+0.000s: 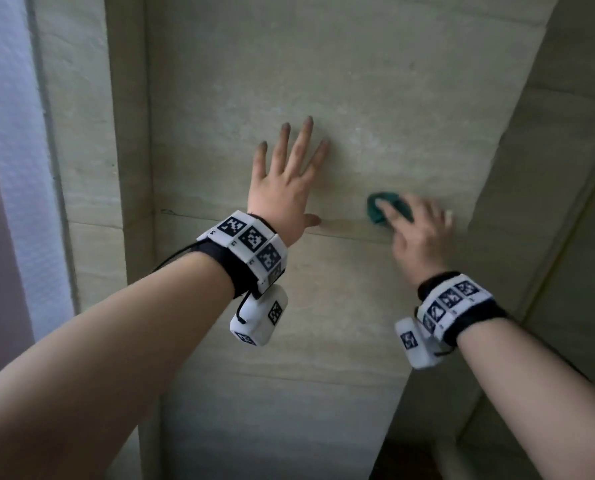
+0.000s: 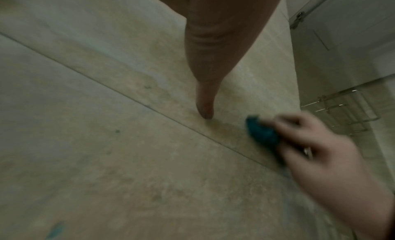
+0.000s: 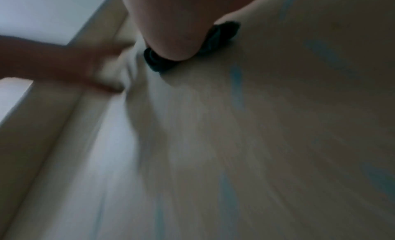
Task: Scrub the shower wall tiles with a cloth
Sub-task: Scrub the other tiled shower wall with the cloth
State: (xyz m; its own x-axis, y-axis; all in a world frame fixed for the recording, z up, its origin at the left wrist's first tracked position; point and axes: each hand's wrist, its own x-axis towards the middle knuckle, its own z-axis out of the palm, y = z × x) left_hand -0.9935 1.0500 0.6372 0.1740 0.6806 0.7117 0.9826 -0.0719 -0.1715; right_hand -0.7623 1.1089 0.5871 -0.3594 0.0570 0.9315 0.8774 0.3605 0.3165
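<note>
While the left hand [image 1: 282,188] braces flat, fingers spread, on the wall tiles [image 1: 358,98], the right hand [image 1: 417,233] bunches the cloth [image 1: 379,209]. Soft, light, likely damp: hold wadded under curled fingers.

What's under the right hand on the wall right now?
A bunched teal cloth sits under the right hand, pressed against the beige wall tile beside a grout line. The tile surface beneath the cloth is covered.

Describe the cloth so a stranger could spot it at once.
Start at the beige tiled shower wall, where the left hand lies flat with spread fingers. Just right of it, near the horizontal grout line, the right hand grips a small bunched cloth. It is the only dark teal thing there.
</note>
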